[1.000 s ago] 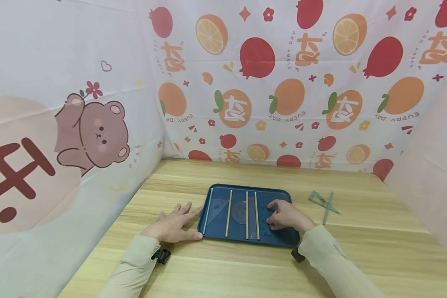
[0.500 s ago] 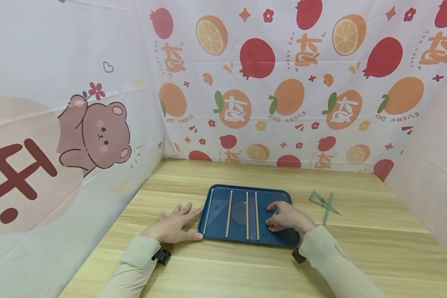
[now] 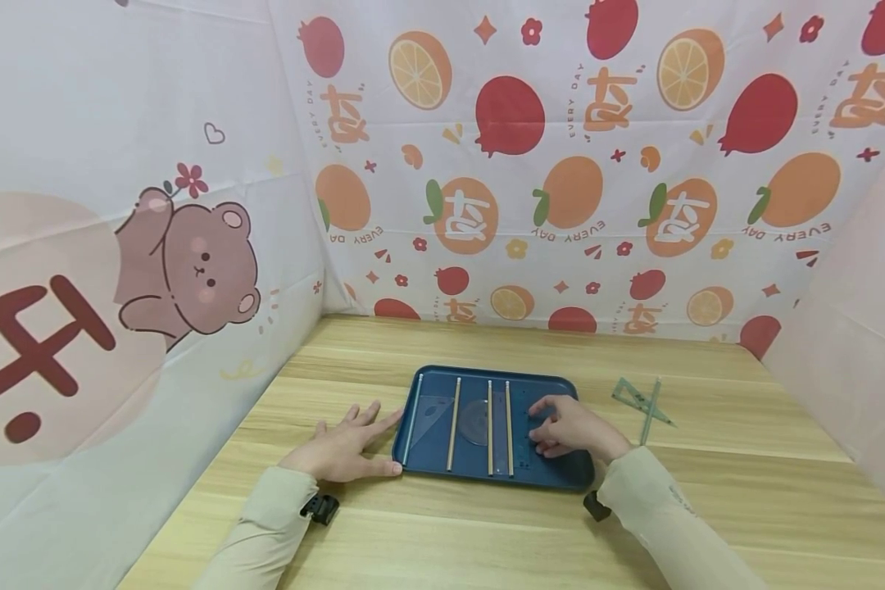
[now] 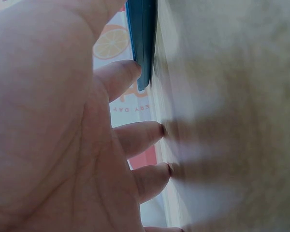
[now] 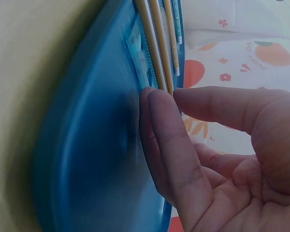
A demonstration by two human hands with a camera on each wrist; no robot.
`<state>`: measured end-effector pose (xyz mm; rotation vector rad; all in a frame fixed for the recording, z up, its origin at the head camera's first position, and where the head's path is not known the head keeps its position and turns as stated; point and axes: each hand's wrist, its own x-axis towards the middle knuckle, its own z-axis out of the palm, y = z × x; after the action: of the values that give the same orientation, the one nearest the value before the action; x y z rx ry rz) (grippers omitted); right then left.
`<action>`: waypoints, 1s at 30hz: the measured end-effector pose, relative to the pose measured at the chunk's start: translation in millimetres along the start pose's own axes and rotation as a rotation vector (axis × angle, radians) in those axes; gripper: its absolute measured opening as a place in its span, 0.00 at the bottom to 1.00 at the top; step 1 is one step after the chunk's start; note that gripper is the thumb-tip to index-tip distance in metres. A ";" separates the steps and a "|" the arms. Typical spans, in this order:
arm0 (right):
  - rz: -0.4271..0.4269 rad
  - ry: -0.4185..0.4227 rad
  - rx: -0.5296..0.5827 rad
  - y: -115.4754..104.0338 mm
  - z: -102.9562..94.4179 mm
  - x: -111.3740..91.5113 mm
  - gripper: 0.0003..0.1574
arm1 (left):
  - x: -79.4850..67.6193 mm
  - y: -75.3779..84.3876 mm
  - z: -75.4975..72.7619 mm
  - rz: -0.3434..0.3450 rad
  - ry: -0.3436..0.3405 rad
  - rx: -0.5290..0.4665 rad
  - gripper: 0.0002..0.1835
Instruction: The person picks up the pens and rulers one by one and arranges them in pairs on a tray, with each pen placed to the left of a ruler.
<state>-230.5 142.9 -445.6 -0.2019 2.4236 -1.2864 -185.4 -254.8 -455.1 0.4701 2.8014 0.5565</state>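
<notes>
My right hand (image 3: pixel 569 428) is over the right part of a blue tray (image 3: pixel 560 475), its bent fingertips at a see-through teal ruler (image 3: pixel 522 460). In the right wrist view, thumb and fingers meet around the end of that ruler (image 5: pixel 137 58). My left hand (image 3: pixel 342 449) lies with fingers spread on the table, thumb and index finger against the tray's left edge. From left to right the tray holds a teal pencil (image 3: pixel 411 426), a clear set square (image 3: pixel 429 416), a wooden pencil (image 3: pixel 453 426), a clear protractor (image 3: pixel 474 422), and two wooden pencils (image 3: pixel 490 430) flanking a clear ruler (image 3: pixel 499 434).
Right of the tray on the wooden table (image 3: pixel 442 533), a green set square (image 3: pixel 632 395) lies with a teal pencil (image 3: pixel 650 414) across it. Printed cloth (image 3: pixel 516 205) hangs behind the table, with more cloth on both sides.
The teal ruler's near end has shifted slightly left, toward the wooden pencils. My right wrist has moved a little to the right. My left hand stays in place.
</notes>
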 end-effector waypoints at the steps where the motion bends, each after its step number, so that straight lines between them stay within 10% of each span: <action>1: -0.001 0.003 -0.001 0.0 -1.2 -0.3 0.27 | 0.1 0.0 0.1 0.001 0.001 0.001 0.52; 30: -0.033 0.061 0.066 22.6 -74.8 -6.5 0.42 | 0.8 0.9 -1.0 0.009 0.012 -0.001 0.52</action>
<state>-253.4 215.0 -424.7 -0.1882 2.4330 -1.4044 -186.1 -254.0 -454.0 0.4816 2.8114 0.5650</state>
